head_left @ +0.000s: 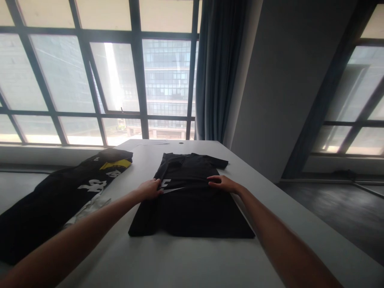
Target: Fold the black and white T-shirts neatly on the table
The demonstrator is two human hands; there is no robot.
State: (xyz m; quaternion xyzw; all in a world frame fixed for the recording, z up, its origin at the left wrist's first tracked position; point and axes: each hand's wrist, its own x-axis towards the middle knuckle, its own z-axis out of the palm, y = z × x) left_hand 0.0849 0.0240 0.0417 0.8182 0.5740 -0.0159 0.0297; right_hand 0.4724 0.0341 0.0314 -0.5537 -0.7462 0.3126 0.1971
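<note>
Head view: both hands on black t-shirt (192,208), mid-table

Shirt lies flat at the centre of the white table (186,260), hem toward the near edge, collar toward the far edge by the window. Left hand (150,189) is closed on the fabric at the shirt's left side beside a white print; right hand (223,183) pinches a fold at its right side, fingers curled. Pile of dark clothes (60,196) hangs off the table's left edge
</note>
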